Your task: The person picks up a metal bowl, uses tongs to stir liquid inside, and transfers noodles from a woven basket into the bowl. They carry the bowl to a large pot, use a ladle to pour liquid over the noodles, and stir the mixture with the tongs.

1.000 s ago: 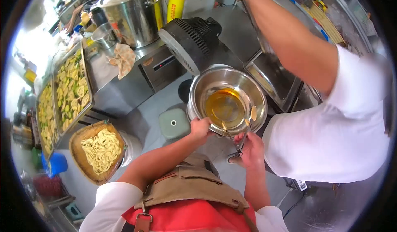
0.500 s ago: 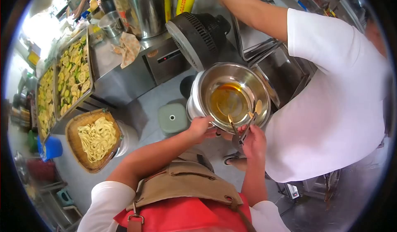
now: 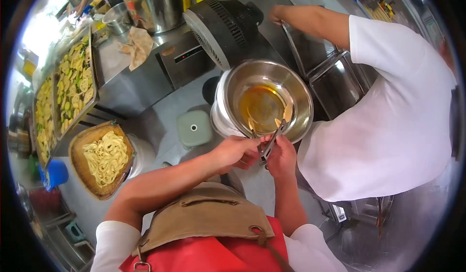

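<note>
A pair of metal tongs (image 3: 268, 148) with yellowish tips is held at the near rim of a steel bowl (image 3: 303, 99). My right hand (image 3: 282, 159) is closed around the tongs. Close beside it, my left hand (image 3: 237, 154) has its fingers bent at the tongs' other side; what they grip is hard to make out. Amber liquid (image 3: 262, 108) lies in the bottom of the bowl. The tongs' tips are over the bowl's inside near edge.
A co-worker in a white shirt (image 3: 383, 116) stands at the right, one arm reaching to metal trays (image 3: 337, 85). A black fan (image 3: 225, 27) is behind the bowl. Noodles (image 3: 107, 158) in a basket (image 3: 77, 150) and trays of sliced vegetables (image 3: 75, 82) are left.
My left hand has moved right, from the bowl's rim to the tongs beside my right hand. The co-worker's hand has come down toward the trays. The view has shifted slightly.
</note>
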Motion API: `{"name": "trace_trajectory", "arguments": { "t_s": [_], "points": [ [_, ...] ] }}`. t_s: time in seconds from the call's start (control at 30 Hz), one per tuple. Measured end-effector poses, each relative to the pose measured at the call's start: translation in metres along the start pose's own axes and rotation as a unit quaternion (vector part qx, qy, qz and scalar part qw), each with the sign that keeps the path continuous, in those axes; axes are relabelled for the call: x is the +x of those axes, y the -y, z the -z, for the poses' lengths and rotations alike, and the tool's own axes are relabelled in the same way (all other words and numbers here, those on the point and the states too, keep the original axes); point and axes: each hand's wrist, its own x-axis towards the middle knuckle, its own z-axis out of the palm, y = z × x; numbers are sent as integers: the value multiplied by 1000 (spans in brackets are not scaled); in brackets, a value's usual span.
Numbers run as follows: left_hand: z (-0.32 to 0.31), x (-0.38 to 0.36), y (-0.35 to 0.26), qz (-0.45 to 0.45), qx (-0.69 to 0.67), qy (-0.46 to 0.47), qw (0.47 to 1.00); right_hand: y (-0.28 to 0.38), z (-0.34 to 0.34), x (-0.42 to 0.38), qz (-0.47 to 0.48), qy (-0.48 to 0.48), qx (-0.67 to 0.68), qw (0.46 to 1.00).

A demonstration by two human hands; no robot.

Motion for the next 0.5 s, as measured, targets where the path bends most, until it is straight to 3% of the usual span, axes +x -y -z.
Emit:
{"name": "trace_trajectory", "arguments": {
  "t_s": [0.3,0.5],
  "points": [
    [-9,5,2,11,21,-17,1000,6,4,-15,-17,28,-57,998],
    [-20,13,-1,-57,62,-51,995,8,13,-15,1,-13,-146,989]
  ]
}}
